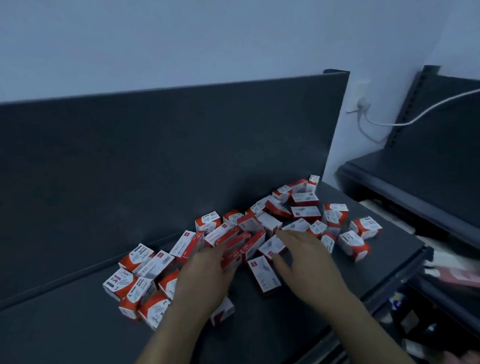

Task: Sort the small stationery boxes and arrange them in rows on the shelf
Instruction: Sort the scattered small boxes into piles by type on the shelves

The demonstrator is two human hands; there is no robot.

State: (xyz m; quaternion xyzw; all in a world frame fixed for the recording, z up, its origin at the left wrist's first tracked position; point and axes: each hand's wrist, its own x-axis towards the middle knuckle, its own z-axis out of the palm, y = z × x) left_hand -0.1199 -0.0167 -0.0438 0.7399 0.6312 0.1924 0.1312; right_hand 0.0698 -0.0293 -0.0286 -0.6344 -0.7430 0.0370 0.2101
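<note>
Red-and-white boxes lay in a loose heap on the dark shelf, spilling left, right and beyond both hands. The left hand lay over the middle ones, couldn't tell if it gripped any. The right hand was spread wide over one box. Thirty-odd boxes, too jumbled for an exact count.

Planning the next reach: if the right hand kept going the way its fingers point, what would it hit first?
The right hand points up and left. Just past its fingertips lies a white-topped stationery box, which would probably be the first contact, though depth is hard to judge from this single view.
</note>
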